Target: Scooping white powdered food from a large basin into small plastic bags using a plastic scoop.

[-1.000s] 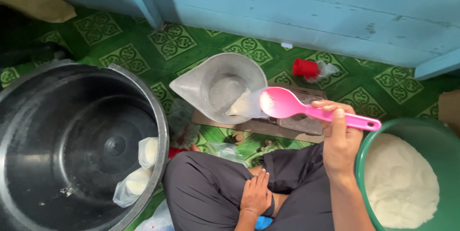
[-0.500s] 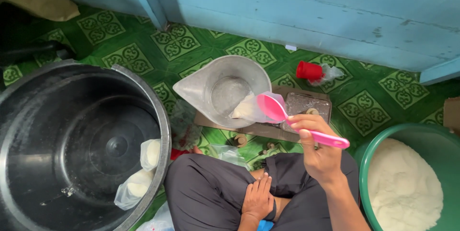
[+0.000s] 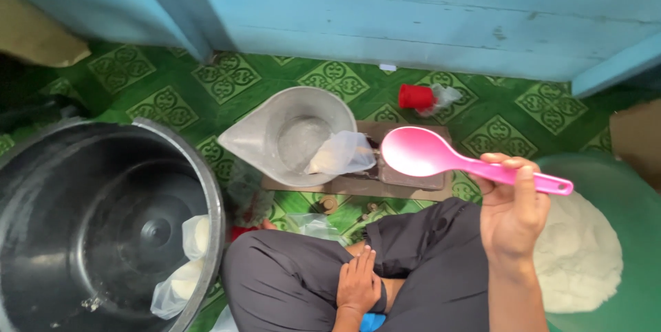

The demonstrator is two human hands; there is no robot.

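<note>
Above the lap, the pink spoon [image 3: 441, 158] is held up flat, with its bowl empty and turned toward the scale. The right hand [image 3: 513, 211] is closed around the handle near its far end, thumb up along the side. The spoon looks like hard plastic, light and stiff, and smooth enough to slip if the grip is loose; the handle is the good place to hold it, as the hand does now. The left hand [image 3: 358, 284] rests flat on the crossed legs, fingers loose, holding nothing. Just past the spoon's bowl sits a grey pan [image 3: 292, 136] on a brown scale [image 3: 406, 180], and a thin clear bag [image 3: 342, 153] with some white powder leans in the pan. That bag looks soft and floppy. To the right, a green tub [image 3: 620, 194] holds a heap of white powder [image 3: 575, 256]. To the left stands a big black bucket [image 3: 103, 229] with a few filled bags [image 3: 187, 260] inside. A small red cup [image 3: 416, 97] lies near the blue wall.
</note>
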